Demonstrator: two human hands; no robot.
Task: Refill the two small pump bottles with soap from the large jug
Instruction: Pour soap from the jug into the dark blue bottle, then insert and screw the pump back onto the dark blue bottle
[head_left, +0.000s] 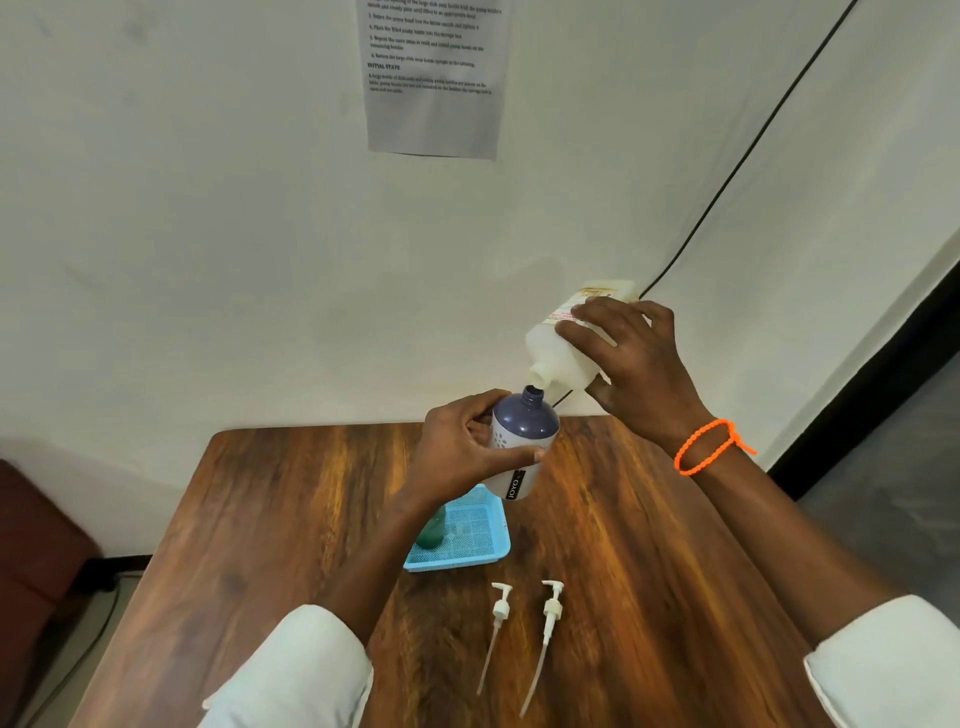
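1 white large jug (563, 347), tilted mouth-down toward 7 o'clock, is gripped by the right hand (636, 364), fingers curled over its body. Its mouth sits just above the open neck of 1 blue-topped pump bottle (522, 441), held above the table; whether they touch cannot be told. The left hand (467, 449) grips this bottle, fingers wrapped round its side. At 6 o'clock below it, 1 blue tray (480, 551) holds 1 green bottle (432, 530), partly hidden. 2 white pump heads (524, 618) lie side by side on the wooden table (270, 519). 1 orange bracelet (709, 447) circles the right wrist.
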